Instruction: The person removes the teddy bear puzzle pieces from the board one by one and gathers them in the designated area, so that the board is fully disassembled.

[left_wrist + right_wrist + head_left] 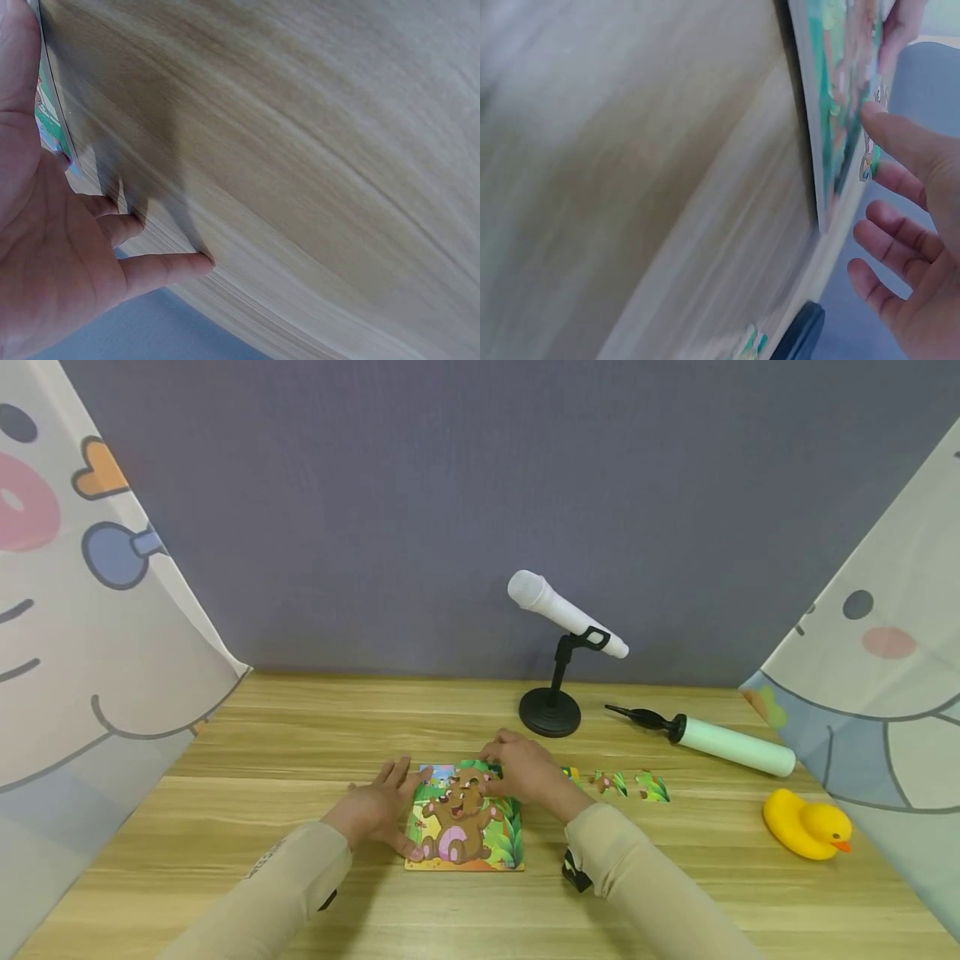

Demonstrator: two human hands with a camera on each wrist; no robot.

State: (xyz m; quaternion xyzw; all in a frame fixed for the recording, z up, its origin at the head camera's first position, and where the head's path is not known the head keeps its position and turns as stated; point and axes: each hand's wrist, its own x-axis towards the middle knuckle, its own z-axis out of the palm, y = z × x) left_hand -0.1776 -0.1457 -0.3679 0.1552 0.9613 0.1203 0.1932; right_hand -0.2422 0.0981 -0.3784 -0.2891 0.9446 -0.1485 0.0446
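A bear jigsaw puzzle [457, 831] lies flat on the wooden table, most of its picture filled in. Between thumb and forefinger, my right hand [525, 768] pinches a puzzle piece [868, 159] over the puzzle's upper part; its other fingers are loosely bent. Dark backing shows near the top right of the board. My left hand [378, 810] spreads its fingers along the left side, thumb at the lower left corner and forefinger at the upper left. In the left wrist view, other fingertips [199, 262] reach the tabletop.
Loose puzzle pieces [652, 787] lie right of the puzzle, one partly behind the right wrist. Behind them stands a white microphone [558, 608] on a black stand [550, 712]. A pale green hand pump [735, 746] and a yellow rubber duck [802, 827] are farther right.
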